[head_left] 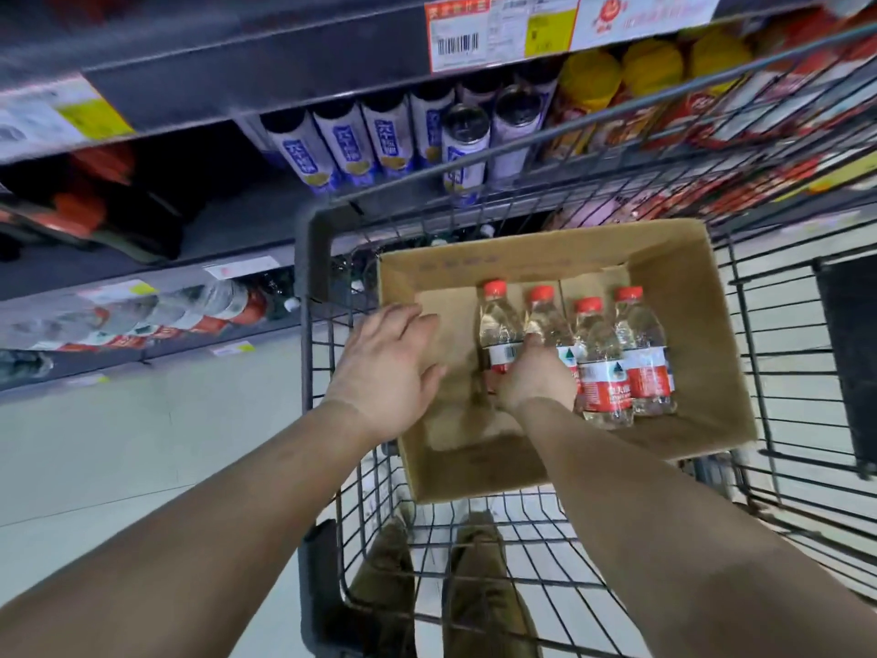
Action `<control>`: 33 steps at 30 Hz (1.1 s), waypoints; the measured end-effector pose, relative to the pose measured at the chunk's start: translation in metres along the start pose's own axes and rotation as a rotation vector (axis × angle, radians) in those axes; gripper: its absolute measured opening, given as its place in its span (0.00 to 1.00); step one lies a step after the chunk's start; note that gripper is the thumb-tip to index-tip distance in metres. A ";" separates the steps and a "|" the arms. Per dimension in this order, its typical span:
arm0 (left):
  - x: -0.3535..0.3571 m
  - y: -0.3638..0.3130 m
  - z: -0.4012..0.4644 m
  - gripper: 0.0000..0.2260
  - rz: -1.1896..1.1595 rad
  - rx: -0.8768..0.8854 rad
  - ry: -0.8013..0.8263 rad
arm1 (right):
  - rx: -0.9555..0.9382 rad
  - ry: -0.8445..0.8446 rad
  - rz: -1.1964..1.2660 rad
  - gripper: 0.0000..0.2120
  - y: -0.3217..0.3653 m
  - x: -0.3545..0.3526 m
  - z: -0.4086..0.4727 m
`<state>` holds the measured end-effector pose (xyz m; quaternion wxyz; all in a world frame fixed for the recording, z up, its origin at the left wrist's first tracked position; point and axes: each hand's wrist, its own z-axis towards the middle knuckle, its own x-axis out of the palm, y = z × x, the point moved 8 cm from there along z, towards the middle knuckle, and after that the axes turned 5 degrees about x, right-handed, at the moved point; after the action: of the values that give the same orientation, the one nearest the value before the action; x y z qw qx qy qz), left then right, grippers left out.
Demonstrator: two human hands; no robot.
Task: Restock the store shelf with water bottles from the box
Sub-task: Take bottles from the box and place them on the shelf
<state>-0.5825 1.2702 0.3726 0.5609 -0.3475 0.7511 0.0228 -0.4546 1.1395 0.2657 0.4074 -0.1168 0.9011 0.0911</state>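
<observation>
- Open cardboard box (702,320) sitting inside a wire shopping cart (778,353), flaps up, floor mostly bare on its left half.
- Four water bottles (605,368) upright in the right half of the box, red caps, red-and-white labels, standing close together in a rough row.
- Right hand (534,379) reaching down into the box, fingers wrapped around the lower label area of the two leftmost bottles; leftmost bottle (498,325) and second bottle (543,318) both touched, grasp closed around at least one of them, cannot tell exactly which.
- Left hand (387,368) released, fingers spread and flat, hovering over the left wall of the box near its upper edge; contact with the cardboard cannot be told.
- Both forearms bare, extending from the bottom of the view toward the cart.
- Store shelf (247,64) beyond the cart, dark edge with price tags (500,30) along the top.
- White bottles with blue labels (346,140) lined up on the upper shelf level, yellow-capped bottles (655,64) to their right behind the cart wire.
- Lower shelf at left holding similar red-labelled water bottles (223,301), blurred.
- Shoes (479,591) visible through the cart's wire bottom, on a pale floor.
</observation>
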 end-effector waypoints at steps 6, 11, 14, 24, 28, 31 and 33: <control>0.001 -0.004 0.001 0.26 -0.019 -0.001 0.020 | 0.001 0.186 0.300 0.24 -0.012 0.001 0.003; -0.009 -0.020 0.002 0.27 -0.055 -0.016 0.038 | -0.044 0.645 0.936 0.20 -0.018 -0.003 -0.044; -0.004 -0.027 0.006 0.34 -0.218 -0.034 0.180 | -0.172 0.831 1.043 0.21 -0.008 -0.024 -0.071; 0.024 -0.030 -0.008 0.36 -1.201 -0.387 0.289 | -0.118 0.676 1.043 0.29 -0.020 -0.040 -0.048; 0.039 -0.015 -0.014 0.37 -1.303 -0.448 0.210 | 0.055 0.114 0.382 0.20 -0.064 -0.035 -0.013; 0.047 -0.010 -0.015 0.28 -1.300 -0.447 0.215 | 0.048 -0.029 0.190 0.26 -0.063 -0.012 -0.004; 0.051 -0.008 -0.015 0.31 -1.281 -0.442 0.216 | 0.099 -0.038 0.253 0.32 -0.060 0.001 -0.003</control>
<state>-0.5974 1.2328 0.3370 0.3018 -0.8298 0.4269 -0.1951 -0.4402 1.0813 0.2629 0.4150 0.0196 0.9042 0.0991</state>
